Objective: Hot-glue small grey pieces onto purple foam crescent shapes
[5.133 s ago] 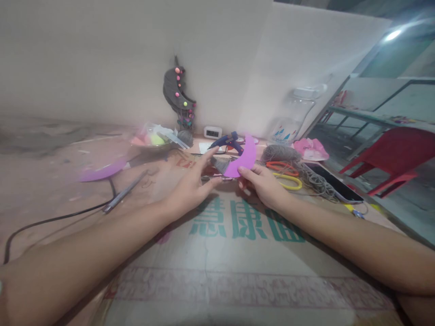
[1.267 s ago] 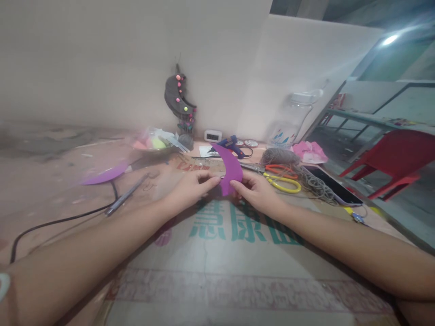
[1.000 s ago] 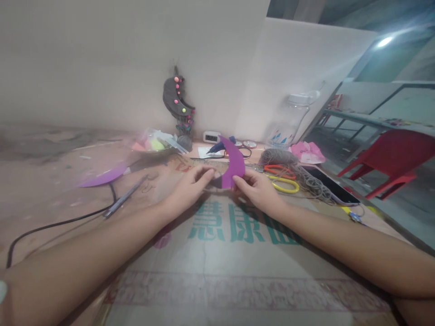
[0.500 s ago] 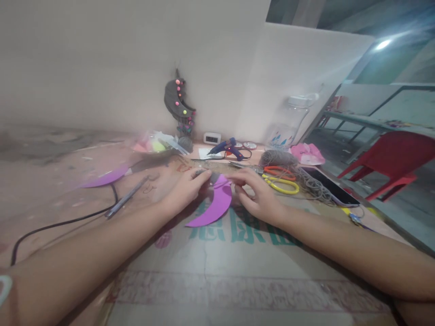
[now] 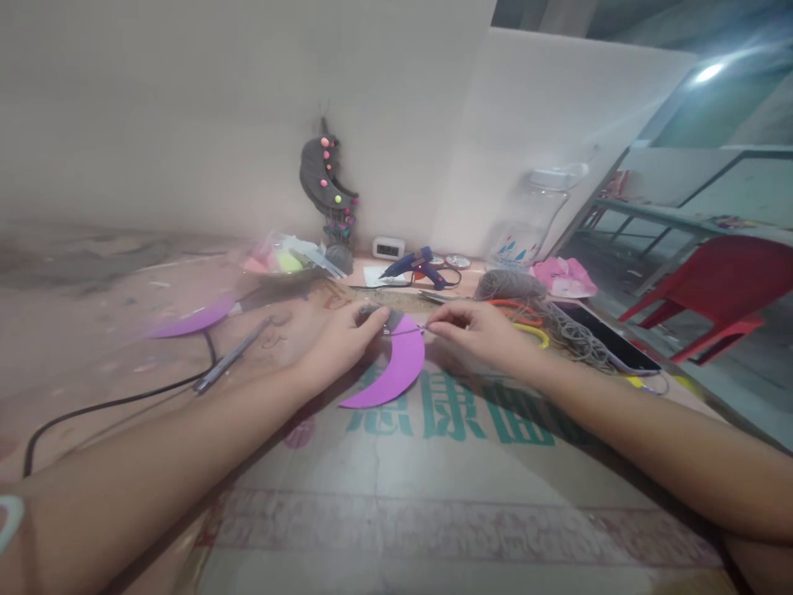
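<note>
Just right of the left hand (image 5: pixel 356 335), purple crescent (image 5: pixel 405 368), lower tip pointing back toward the person; upper end gray-wrapped and gripped by that hand, thumb on top. Right hand (image 5: pixel 467 326) beside the crescent's outer edge, thumb and index pinching a gray strand (image 5: pixel 405 332) that crosses it. Beyond both hands, blue glue gun (image 5: pixel 412 266) on the tabletop (image 5: pixel 124 355). Right of right hand: phone (image 5: pixel 610 339). Left of left hand: pen (image 5: pixel 230 359).

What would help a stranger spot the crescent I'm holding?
Start at the printed cardboard, then find the left hand over it. The purple crescent it holds has grey yarn around one end, unlike the purple piece farther left.
</note>
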Tool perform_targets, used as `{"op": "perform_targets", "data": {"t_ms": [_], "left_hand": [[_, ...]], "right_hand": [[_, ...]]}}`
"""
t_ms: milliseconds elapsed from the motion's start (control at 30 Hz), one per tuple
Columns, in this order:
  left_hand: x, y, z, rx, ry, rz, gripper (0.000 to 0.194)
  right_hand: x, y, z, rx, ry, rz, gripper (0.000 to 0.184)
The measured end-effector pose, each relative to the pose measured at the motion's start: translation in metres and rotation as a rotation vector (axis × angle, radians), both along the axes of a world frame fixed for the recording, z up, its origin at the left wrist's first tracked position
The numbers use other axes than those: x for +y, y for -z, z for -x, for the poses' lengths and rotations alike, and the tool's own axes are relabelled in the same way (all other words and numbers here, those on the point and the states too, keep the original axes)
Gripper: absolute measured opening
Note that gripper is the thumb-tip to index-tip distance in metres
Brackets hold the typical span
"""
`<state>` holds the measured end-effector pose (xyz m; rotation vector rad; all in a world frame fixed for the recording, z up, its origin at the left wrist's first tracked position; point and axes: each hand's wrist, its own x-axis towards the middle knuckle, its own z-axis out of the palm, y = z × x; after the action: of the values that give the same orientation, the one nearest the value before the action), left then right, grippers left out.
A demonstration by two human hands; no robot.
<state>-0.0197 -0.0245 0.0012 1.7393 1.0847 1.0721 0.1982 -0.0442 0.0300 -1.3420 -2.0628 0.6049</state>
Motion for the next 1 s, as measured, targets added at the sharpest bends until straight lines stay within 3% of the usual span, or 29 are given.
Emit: {"op": "perform_targets", "data": {"t_ms": [67, 200, 367, 433, 500, 567, 667, 833, 933, 1000], "left_hand": [[-0.002, -0.003, 0.000, 0.037, 0.025, -0.008, 0.030], [-0.004, -0.008, 0.000, 0.055, 0.006, 0.006, 0.032], [0.002, 0.000, 0.002, -0.012, 0.005, 0.035, 0.035], [0.005, 0.005, 0.003, -0.035, 0.001, 0.075, 0.035], [0.006, 0.008, 0.004, -0.031, -0.004, 0.082, 0.036], [0.007, 0.010, 0.004, -0.015, -0.003, 0.063, 0.037], [0.007, 0.009, 0.004, 0.023, -0.002, 0.016, 0.037], [0.007, 0.005, 0.003, 0.030, -0.003, 0.016, 0.038], [0.006, 0.004, 0.003, 0.089, -0.021, -0.011, 0.036], [0.005, 0.005, 0.003, 0.083, -0.010, 0.014, 0.036]], "right_hand": [[0.006, -0.014, -0.013, -0.143, -0.006, -0.069, 0.020], [0.022, -0.037, -0.056, -0.532, -0.080, -0.033, 0.017], [0.036, -0.056, -0.103, -0.839, 0.238, -0.026, 0.021], [0.031, -0.069, -0.106, -0.802, 0.288, 0.015, 0.027], [0.017, -0.085, -0.101, -0.588, 0.221, 0.082, 0.031], [-0.004, -0.099, -0.087, -0.325, 0.038, 0.136, 0.037], [-0.035, -0.109, -0.062, -0.046, -0.215, 0.091, 0.040], [-0.053, -0.107, -0.041, -0.141, -0.236, 0.008, 0.026], [-0.042, -0.108, -0.059, -0.280, -0.362, 0.146, 0.042], [-0.026, -0.106, -0.079, -0.384, -0.368, 0.222, 0.053]]}}
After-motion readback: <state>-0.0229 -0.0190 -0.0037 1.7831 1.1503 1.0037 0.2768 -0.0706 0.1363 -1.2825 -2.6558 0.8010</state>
